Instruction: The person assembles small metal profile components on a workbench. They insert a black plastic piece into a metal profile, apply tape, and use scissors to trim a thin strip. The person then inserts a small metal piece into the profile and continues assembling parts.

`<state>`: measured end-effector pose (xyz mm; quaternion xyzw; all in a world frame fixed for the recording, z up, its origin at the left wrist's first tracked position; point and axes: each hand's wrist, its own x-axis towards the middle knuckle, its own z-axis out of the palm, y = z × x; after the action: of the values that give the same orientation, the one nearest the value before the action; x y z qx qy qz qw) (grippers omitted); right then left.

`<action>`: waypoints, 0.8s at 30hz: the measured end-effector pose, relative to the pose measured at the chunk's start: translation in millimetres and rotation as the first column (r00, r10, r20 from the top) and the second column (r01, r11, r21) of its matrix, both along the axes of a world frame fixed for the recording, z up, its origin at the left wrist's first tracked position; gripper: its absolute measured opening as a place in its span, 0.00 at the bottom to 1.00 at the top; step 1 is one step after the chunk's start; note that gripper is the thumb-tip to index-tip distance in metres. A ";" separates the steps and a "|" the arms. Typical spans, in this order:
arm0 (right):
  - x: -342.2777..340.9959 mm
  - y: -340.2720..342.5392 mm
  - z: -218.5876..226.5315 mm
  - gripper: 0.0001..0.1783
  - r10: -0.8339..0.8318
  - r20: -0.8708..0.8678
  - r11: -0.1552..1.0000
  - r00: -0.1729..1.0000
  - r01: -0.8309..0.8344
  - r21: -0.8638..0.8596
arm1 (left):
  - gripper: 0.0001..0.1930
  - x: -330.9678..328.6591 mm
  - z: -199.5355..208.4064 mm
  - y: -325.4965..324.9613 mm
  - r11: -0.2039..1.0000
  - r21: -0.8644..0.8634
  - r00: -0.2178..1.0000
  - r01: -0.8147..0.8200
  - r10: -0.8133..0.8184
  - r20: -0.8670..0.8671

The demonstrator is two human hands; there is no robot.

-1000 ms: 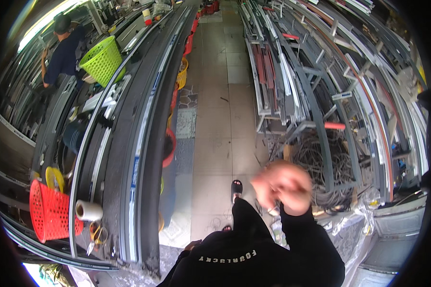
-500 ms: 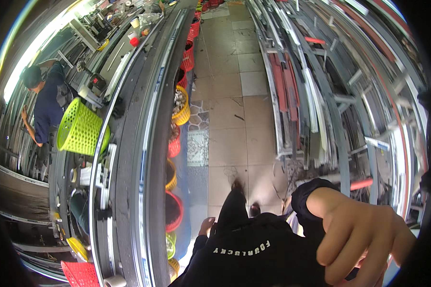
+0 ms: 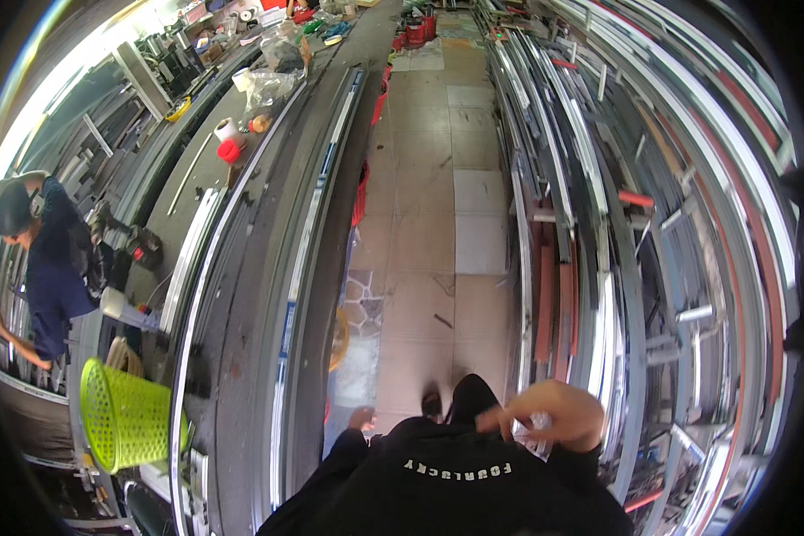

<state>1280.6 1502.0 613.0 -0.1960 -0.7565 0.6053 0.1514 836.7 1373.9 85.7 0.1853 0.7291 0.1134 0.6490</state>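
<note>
My right hand (image 3: 549, 415) is raised in front of my body, its fingers bent inward and smeared by motion. A small pale patch (image 3: 538, 421) shows among the fingers; I cannot make out whether it is something held or the background. My left hand (image 3: 362, 419) hangs low on the left side, close to the long grey workbench (image 3: 228, 357). Only part of that hand shows past the black sleeve, and its fingers are too small and blurred to read. Neither hand visibly touches the bench or the racks.
A tiled aisle (image 3: 417, 295) runs ahead between the bench and racks of metal profiles (image 3: 590, 268). A green basket (image 3: 132, 415) sits left, near a person (image 3: 54, 268) in dark clothing. Red baskets (image 3: 360, 196) line the bench's foot. A red-capped roll (image 3: 229, 150) lies on the bench.
I have moved along the aisle; the green basket and the person sit lower in view. My right hand has swung from the lower right corner to in front of my body. My left hand stays low.
</note>
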 end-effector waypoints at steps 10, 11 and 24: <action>46.0 276.7 -195.2 0.32 -0.473 0.760 0.839 0.446 0.491 0.235 | 0.25 94.2 -29.3 405.1 0.639 0.548 0.837 0.540 -0.481 -0.263; 49.7 320.2 -182.0 0.31 -0.535 0.732 0.825 0.422 0.445 0.348 | 0.25 91.9 -24.5 430.3 0.466 0.414 0.622 0.782 -0.627 -0.469; -49.4 784.3 -105.2 0.29 -0.480 0.488 0.756 0.729 0.061 0.652 | 0.18 61.6 -14.2 623.3 0.968 -0.071 0.965 -0.242 0.247 0.086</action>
<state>1231.2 2286.3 507.8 -0.4433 -0.8722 0.2037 0.0346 898.3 1997.3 71.5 0.0687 0.7180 0.1793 0.6690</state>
